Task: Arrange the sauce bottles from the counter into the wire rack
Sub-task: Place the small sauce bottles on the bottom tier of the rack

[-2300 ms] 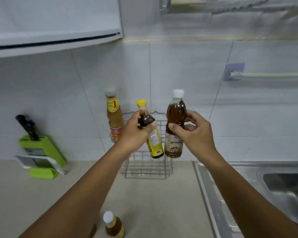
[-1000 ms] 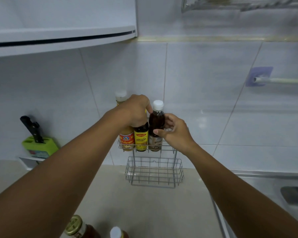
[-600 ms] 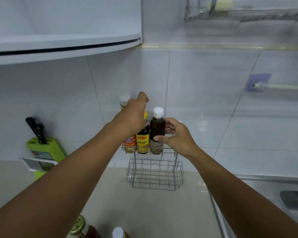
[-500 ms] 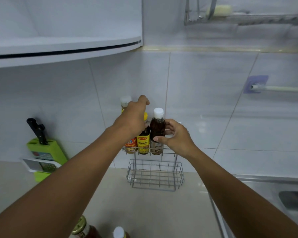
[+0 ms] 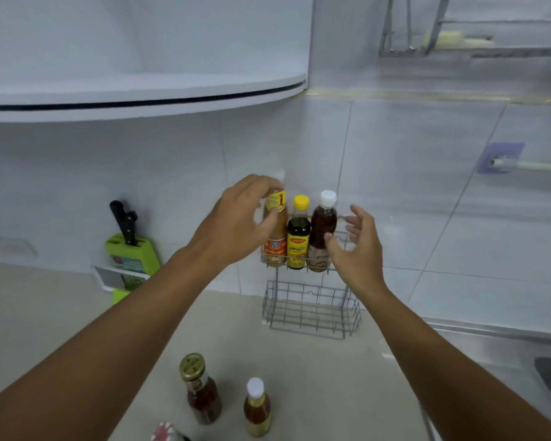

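A two-tier wire rack [image 5: 312,316] stands against the tiled wall. Its upper tier holds three bottles side by side: an orange sauce bottle [image 5: 275,230], a dark bottle with a yellow cap [image 5: 298,232] and a brown bottle with a white cap [image 5: 322,230]. My left hand [image 5: 236,222] hovers just left of them with fingers apart, holding nothing. My right hand [image 5: 355,246] is open just right of the brown bottle, not touching it. On the counter near me stand a gold-capped bottle [image 5: 201,388] and a white-capped bottle [image 5: 257,407]. A red-and-white cap [image 5: 166,432] shows at the bottom edge.
A green knife block [image 5: 131,253] with black handles sits at the left by the wall. A white cabinet [image 5: 140,90] overhangs the counter. A steel sink [image 5: 522,361] lies to the right, with a wall rail [image 5: 528,165] and a dish rack [image 5: 477,36] above it.
Both hands have let go of the yellow-capped and brown bottles, which now stand in the upper tier. The hands have drawn back a little and opened.
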`<state>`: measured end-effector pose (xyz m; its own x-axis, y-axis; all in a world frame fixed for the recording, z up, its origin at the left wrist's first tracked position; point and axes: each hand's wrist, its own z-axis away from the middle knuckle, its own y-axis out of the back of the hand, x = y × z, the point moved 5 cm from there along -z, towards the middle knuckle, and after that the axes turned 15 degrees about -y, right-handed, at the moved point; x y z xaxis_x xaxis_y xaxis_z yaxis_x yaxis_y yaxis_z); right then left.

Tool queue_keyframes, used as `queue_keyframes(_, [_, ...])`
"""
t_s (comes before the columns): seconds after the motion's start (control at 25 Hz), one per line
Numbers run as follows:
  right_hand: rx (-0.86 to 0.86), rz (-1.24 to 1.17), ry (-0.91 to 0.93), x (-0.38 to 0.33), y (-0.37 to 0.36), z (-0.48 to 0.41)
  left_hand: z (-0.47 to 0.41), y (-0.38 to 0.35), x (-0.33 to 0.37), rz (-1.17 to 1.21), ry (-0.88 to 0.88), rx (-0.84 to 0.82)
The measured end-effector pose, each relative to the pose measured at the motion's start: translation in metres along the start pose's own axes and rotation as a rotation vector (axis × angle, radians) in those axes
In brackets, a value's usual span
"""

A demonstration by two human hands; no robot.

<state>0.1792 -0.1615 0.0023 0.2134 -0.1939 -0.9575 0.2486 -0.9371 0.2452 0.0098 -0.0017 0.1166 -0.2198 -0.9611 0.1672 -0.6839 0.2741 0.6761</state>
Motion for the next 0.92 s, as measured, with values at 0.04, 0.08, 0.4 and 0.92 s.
queue_keyframes(0.04, [0.095, -0.031, 0.084, -0.009, -0.002, 0.020, 0.021, 0.009, -0.008, 0.028, 0.022, -0.024])
queue_keyframes(0.08, [0.125, -0.039, 0.177, -0.017, -0.009, 0.040, 0.044, 0.016, -0.018, 0.063, 0.074, -0.057])
queue_keyframes(0.4, [-0.890, 0.636, 0.216, 0.012, -0.165, 0.191, 0.280, -0.003, -0.087, 0.454, 0.745, -0.483])
queue_keyframes(0.92, [-0.748, 0.622, 0.139, -0.003, -0.189, 0.191, 0.327, -0.064, -0.072, 0.676, 0.751, -0.418])
